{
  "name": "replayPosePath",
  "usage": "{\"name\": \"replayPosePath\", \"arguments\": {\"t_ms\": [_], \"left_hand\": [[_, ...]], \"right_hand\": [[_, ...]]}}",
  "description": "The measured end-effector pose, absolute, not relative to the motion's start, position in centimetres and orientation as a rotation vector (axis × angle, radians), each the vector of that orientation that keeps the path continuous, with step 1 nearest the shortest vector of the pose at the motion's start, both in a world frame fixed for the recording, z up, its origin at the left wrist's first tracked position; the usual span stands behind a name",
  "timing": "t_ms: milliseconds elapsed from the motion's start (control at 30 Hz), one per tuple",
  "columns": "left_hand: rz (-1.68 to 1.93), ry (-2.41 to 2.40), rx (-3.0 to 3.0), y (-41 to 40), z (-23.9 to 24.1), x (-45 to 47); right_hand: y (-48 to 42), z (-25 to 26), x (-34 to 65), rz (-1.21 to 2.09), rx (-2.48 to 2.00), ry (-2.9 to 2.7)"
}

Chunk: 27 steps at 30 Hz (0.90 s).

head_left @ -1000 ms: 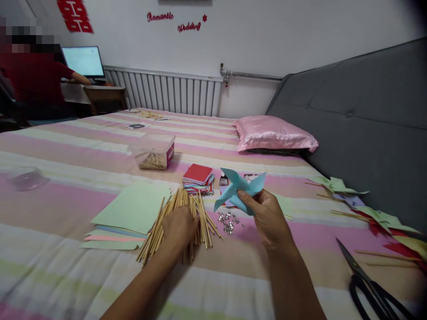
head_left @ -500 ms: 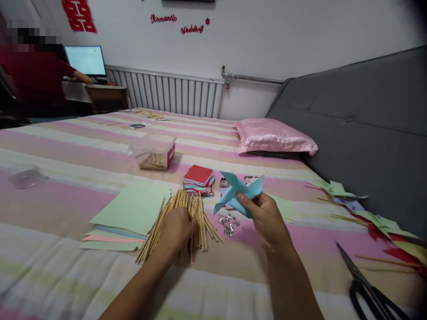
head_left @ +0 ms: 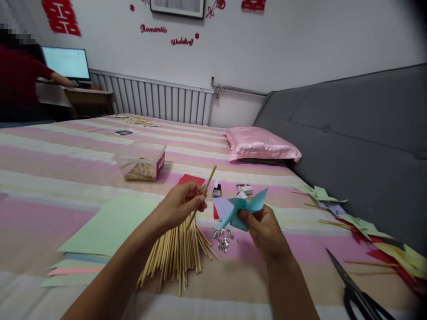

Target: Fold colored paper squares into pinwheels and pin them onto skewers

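Note:
Between the thumb and fingers of my left hand [head_left: 185,201] is a thin wooden stick [head_left: 210,178], tilted with its upper end to the right. Below that hand lies a pile of similar wooden sticks [head_left: 173,255] on the bed. My right hand [head_left: 267,229] pinches a light blue paper pinwheel [head_left: 245,211] at its centre, thumb in front, blades spread. The stick and the pinwheel are apart. Small silvery fasteners [head_left: 223,242] lie in a heap under the pinwheel. A red-topped stack of paper squares [head_left: 191,179] is partly hidden behind my left hand.
Coloured paper sheets [head_left: 96,222] lie at left, black-handled scissors [head_left: 355,284] at right. Finished-looking pinwheels [head_left: 365,226] on sticks line the right edge by the headboard [head_left: 360,106]. A clear plastic box [head_left: 143,164] and pink pillow [head_left: 262,143] sit farther back. A person in red [head_left: 20,82] sits at a monitor.
My left hand has risen from the pile and now holds one stick. The right hand keeps the pinwheel, which has turned slightly. The camera view has shifted a little.

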<state>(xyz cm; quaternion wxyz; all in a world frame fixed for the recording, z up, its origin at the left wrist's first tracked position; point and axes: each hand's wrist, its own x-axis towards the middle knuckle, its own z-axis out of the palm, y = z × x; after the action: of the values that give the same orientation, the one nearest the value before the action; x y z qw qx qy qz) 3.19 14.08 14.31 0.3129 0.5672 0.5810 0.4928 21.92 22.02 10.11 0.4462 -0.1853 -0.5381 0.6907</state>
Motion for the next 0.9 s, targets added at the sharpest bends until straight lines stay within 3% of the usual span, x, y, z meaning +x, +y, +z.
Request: {"name": "replayPosePath", "arguments": {"t_ms": [400,900], "left_hand": [[1.353,1.456,1.648,13.6,10.3,1.1],[1.379,1.389,1.735,13.2,10.9,1.2]], "right_hand": [[20.8,12.1,22.1,0.870,-0.314,-1.897],[20.4,11.5,21.6,0.571,-0.188,-1.895]]}}
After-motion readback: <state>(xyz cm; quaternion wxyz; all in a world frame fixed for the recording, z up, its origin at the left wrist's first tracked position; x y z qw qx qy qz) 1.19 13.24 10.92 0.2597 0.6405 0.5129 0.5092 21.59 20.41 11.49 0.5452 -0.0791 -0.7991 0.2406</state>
